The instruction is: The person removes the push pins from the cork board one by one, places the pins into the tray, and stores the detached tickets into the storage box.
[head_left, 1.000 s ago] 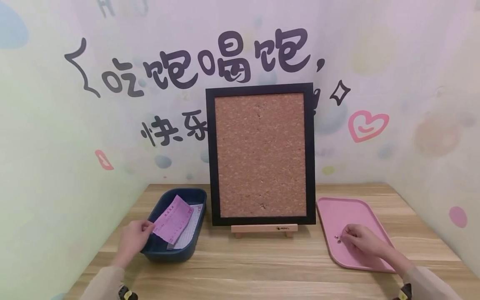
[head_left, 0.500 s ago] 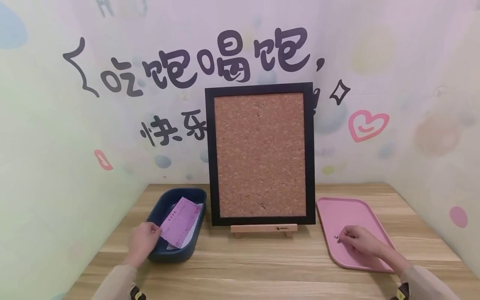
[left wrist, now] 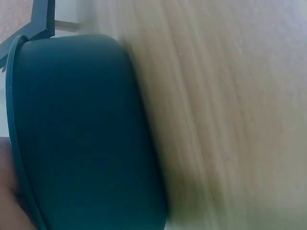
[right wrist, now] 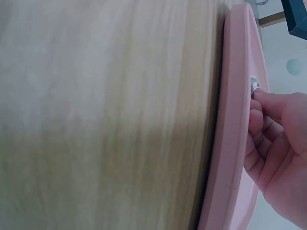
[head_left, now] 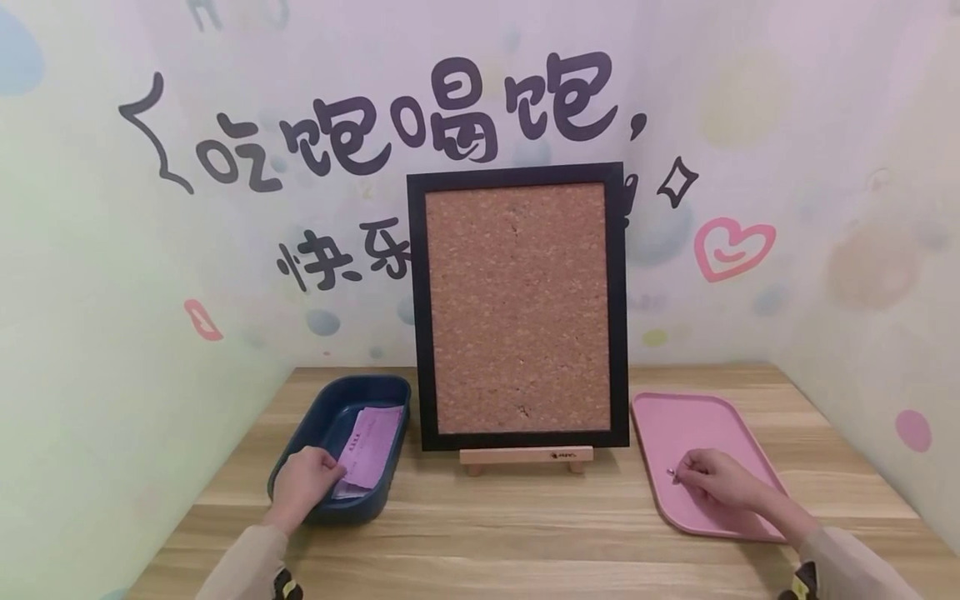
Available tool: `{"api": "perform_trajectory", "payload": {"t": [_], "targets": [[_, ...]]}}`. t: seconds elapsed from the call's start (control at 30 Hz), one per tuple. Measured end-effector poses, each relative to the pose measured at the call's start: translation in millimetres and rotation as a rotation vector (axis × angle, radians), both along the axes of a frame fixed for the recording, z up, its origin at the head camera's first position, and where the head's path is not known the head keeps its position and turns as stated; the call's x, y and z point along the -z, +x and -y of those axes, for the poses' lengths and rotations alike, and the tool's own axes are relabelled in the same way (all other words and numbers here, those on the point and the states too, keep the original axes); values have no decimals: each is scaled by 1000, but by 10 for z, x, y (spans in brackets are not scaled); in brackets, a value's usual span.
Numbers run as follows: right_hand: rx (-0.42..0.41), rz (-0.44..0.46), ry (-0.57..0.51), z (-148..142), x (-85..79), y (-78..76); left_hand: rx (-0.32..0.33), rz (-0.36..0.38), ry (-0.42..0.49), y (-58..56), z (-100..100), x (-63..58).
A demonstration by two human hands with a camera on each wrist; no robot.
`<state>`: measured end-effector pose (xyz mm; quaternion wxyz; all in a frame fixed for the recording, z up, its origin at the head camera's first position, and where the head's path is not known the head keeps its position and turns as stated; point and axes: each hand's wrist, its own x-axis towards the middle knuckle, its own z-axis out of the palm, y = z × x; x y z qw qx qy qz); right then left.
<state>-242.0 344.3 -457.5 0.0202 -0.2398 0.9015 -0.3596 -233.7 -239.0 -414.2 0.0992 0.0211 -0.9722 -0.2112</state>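
Note:
A purple-pink printed paper slip [head_left: 371,446] lies over a white slip inside the dark blue basin [head_left: 279,475]. My left hand [head_left: 306,479] reaches over the basin's near-left side and pinches the slip's left edge between thumb and fingers. In the left wrist view the basin wall [left wrist: 86,134] hides most of that hand. On the right, my right hand [head_left: 720,479] is low over the pink tray [head_left: 690,417], fingers curled. Its thumb and forefinger pinch at a small silvery thumbtack [right wrist: 254,85], seen at the fingertips in the right wrist view.
Between basin and tray, a black-framed cork board [head_left: 517,308] leans on a small wooden easel [head_left: 525,456]. All stand on a wood-grain table [head_left: 510,533], with a printed wall cloth [head_left: 825,167] behind and at both sides.
My left hand has moved right and inward, bringing the purple-pink slip lower into the basin. My right hand has shifted slightly left over the thumbtacks, so fewer show beside its fingertips.

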Motion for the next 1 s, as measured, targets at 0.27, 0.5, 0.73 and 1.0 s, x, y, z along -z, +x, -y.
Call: {"api": "perform_trajectory", "payload": {"t": [0.27,0.5,0.73,1.0], "targets": [[-12,5,2,-13,-6,-11,28,51,-67,-13,-9,-15],[40,55,32,-12,-35,-10,48,79,-124,-26,-13,-6],[78,12,68,-1,-79,-24,46,64,-129,-32,-7,-46],[87,15,66,-25,-166,-77,75,-2,-114,-78,-21,-95]]}}
